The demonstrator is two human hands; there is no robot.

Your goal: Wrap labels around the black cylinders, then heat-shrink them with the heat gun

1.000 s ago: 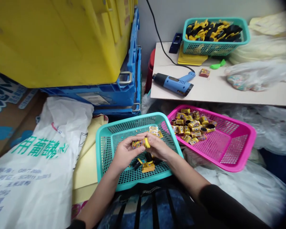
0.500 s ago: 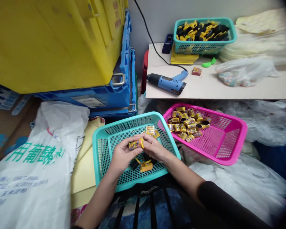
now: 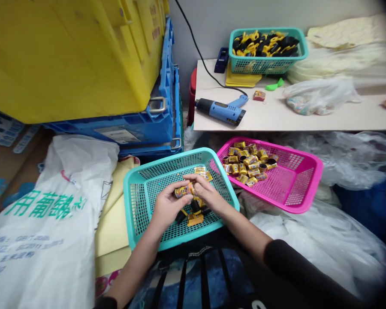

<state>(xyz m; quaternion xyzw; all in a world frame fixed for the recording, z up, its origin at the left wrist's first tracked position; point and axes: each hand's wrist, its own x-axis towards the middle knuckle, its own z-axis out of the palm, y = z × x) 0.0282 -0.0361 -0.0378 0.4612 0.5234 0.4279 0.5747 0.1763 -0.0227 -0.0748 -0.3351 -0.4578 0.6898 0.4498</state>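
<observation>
A small cylinder wrapped in a yellow and multicoloured label (image 3: 182,192) lies in the fingers of my left hand (image 3: 169,205). My right hand (image 3: 206,193) pinches its yellow end with the fingertips. Both hands hover over a teal plastic mesh basket (image 3: 176,161). Below them in that basket lie black and yellow pieces (image 3: 195,219), partly hidden by my hands, and a few yellow-labelled packets (image 3: 202,173) sit near its far side. A pink mesh basket (image 3: 309,180) to the right holds many similar yellow-labelled cylinders (image 3: 246,163).
A white table (image 3: 292,122) behind carries a blue heat gun (image 3: 220,110) with a black cord, and a teal basket (image 3: 266,64) of black and yellow pieces. Stacked yellow and blue crates (image 3: 83,56) stand at the left, above a white printed sack (image 3: 41,227).
The view has shifted slightly, so everything sits further left and up. My fingers have turned the cylinder, and my right hand now covers more of its yellow end.
</observation>
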